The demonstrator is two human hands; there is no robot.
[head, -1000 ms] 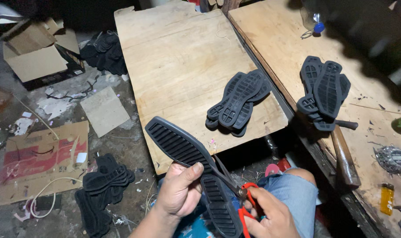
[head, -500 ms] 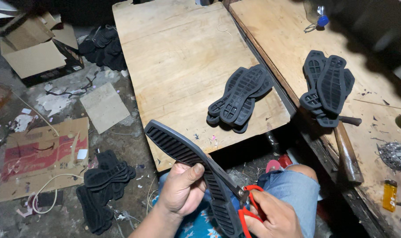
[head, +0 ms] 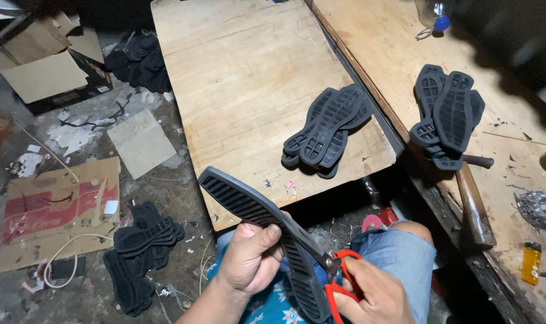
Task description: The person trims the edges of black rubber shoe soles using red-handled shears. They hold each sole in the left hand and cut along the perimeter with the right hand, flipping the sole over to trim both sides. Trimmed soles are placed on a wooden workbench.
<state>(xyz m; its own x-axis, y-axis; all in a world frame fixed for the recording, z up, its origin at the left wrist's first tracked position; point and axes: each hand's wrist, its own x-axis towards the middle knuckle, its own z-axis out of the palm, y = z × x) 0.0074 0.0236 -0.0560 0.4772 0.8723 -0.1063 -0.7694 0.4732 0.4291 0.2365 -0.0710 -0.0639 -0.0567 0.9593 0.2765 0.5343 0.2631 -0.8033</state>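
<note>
1. Two hands work on one black rubber shoe sole (head: 258, 231): the left hand (head: 249, 258) is closed around its middle, thumb on the ribbed tread.
2. The right hand (head: 372, 297) grips red-handled scissors (head: 339, 282), whose blades meet the sole's edge just beside the left thumb.
3. Above both hands, on a wooden board (head: 243, 90), lies a stack of soles (head: 327, 132).
4. To the left of the left hand, more soles (head: 141, 252) lie on the floor.

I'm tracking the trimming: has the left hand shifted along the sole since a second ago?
Cannot tell; the left hand grips the black sole at about mid-length, as before.
</note>
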